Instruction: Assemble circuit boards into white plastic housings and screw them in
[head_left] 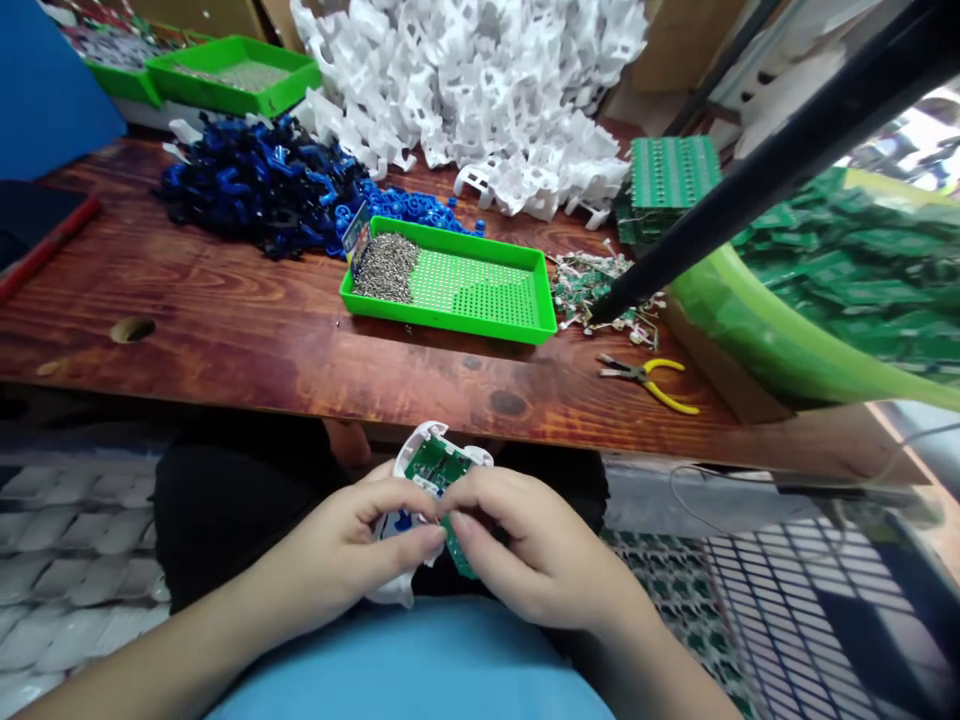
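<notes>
White case (406, 455) is gripped by left hand (375, 535), green board (459, 555) pinched by right hand (517, 535). Case seems not yet closed.

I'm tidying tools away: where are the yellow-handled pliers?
In the head view, the yellow-handled pliers lie right of centre on the wooden table, just below the small loose parts.

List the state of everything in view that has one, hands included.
Left hand: curled around the white shell
Right hand: fingertips bunched at the shell; any grip hidden
White shell: open, green circuit board exposed
Green tray: partly filled, small metal pieces heaped at one end
Pliers: lying down, handles spread
White parts: heaped
Blue parts: heaped
Boards beyond the pliers: stacked
</notes>
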